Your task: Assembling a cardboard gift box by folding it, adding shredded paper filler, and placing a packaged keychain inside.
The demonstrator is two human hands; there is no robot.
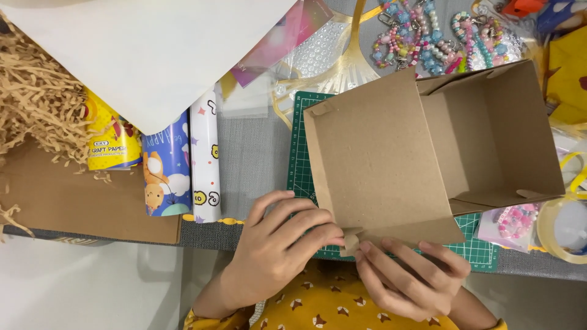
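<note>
Box: brown cardboard box [391, 159] on the green cutting mat [297, 153], long axis left-right, opening upward.
Left hand [278, 244]: fingers pinching its near-corner tab.
Right hand [406, 275]: fingertips pressed on near wall.

My left hand [278, 244] and right hand [406, 272] meet at the near corner of a brown cardboard box [422, 153], fingertips pinching a small tab [350, 239] there. The box lies open on a green cutting mat [299, 153]. Rolls of patterned wrapping paper [183, 165] lie to the left, beside shredded brown paper [36, 104]. Beaded keychains [440, 36] sit beyond the box.
</note>
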